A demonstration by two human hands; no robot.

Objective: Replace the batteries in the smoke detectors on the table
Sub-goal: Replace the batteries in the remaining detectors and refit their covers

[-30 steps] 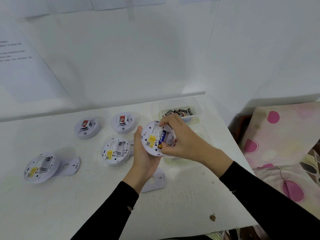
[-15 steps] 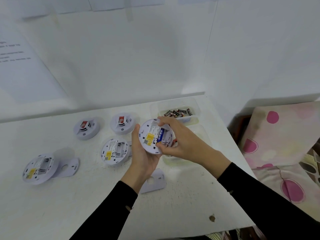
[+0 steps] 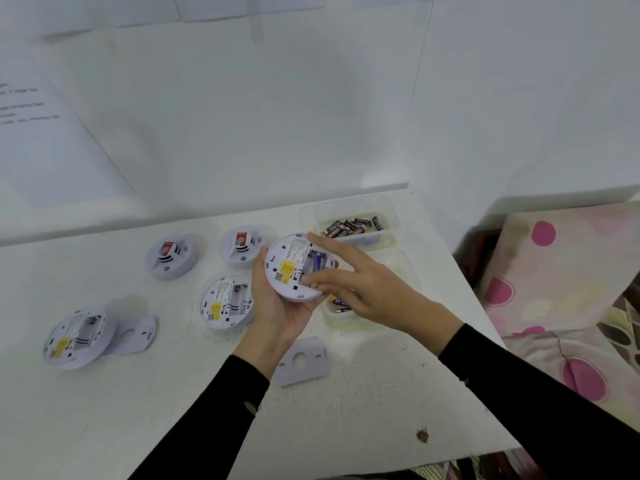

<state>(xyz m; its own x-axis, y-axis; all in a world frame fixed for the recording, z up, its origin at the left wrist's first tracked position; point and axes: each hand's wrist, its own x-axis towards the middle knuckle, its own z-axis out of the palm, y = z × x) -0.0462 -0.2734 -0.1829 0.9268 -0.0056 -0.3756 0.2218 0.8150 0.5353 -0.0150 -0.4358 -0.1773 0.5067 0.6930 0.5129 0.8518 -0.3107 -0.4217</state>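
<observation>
Left hand (image 3: 282, 308) grips the smoke detector (image 3: 289, 268) above the bench (image 3: 173, 393), back plate up. 1 blue battery (image 3: 314, 263) is seated. Right hand (image 3: 367, 289) fingers spread across its edge; whether they pinch anything is unclear.

We are viewing a white wall (image 3: 277, 116) occupying the 12 o'clock area. A printed sheet (image 3: 34, 140) is hanging on it at 10 o'clock, with text too blurred to read. Paper sheets (image 3: 242, 5) are lining the top edge at 12 o'clock. A pale cloth (image 3: 561, 292) with pink spots is lying at 3 o'clock, beside the table (image 3: 363, 427). A small brown mark (image 3: 422, 435) is showing at 5 o'clock near the table's front edge.
</observation>
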